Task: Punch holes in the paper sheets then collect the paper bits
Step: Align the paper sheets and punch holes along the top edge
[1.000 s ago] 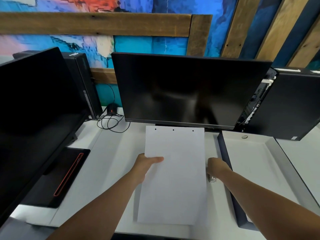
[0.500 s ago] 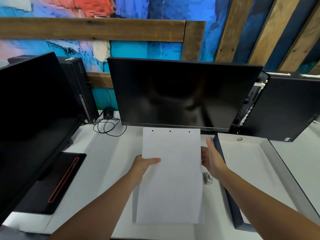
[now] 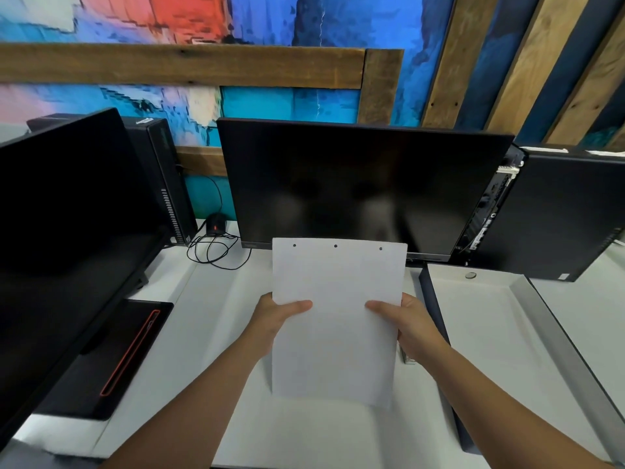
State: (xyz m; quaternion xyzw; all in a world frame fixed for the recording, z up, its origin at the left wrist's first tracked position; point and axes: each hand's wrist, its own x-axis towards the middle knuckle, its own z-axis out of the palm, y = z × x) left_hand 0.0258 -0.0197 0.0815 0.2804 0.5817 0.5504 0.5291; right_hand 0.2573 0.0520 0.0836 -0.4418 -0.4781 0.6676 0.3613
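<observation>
Above the tabletop [image 3: 209, 316], before the dark monitor [image 3: 355, 187]: paper sheets [image 3: 334, 333], long axis running away from the person, punched edge with three holes pointing at the monitor. Left grip [image 3: 272, 316] and right grip [image 3: 411, 323] each clamp a side edge near mid-length, thumbs on top. Half a second earlier the right grip stood apart, fingers straight beside that edge.

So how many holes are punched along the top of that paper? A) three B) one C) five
A: three small dark holes sit in a row near the top edge of the paper.
</observation>
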